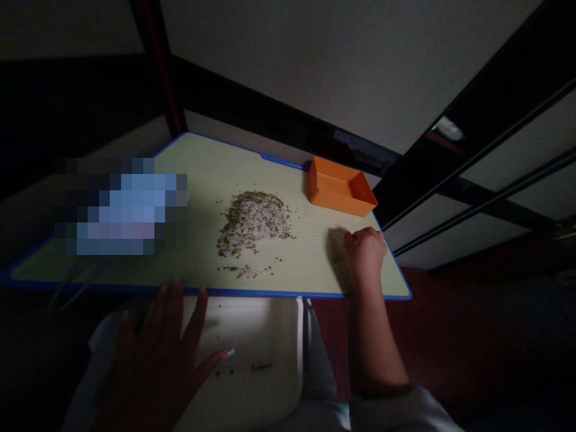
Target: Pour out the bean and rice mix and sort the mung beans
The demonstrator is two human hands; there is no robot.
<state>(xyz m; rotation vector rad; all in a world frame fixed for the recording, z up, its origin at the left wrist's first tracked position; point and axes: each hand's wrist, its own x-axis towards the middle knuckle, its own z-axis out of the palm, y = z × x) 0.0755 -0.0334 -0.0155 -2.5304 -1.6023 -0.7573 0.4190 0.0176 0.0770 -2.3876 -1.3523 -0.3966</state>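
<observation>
A pile of small green beans mixed with pale rice-like grains (256,222) lies on the middle of a pale yellow, blue-edged board (198,162). My right hand (366,252) rests on the board to the right of the pile, its fingers curled in. Whatever they may hold is hidden. My left hand (166,342) is spread open over a white tray (252,402), with its fingertips close to the board's front edge. Several dark beans are scattered in that tray.
An orange rectangular box (339,201) stands at the board's back right corner, with nothing visible inside. A pixelated bluish item (135,204) covers the board's left part. A pale wall and dark-framed panels stand behind and to the right. Reddish floor shows at lower right.
</observation>
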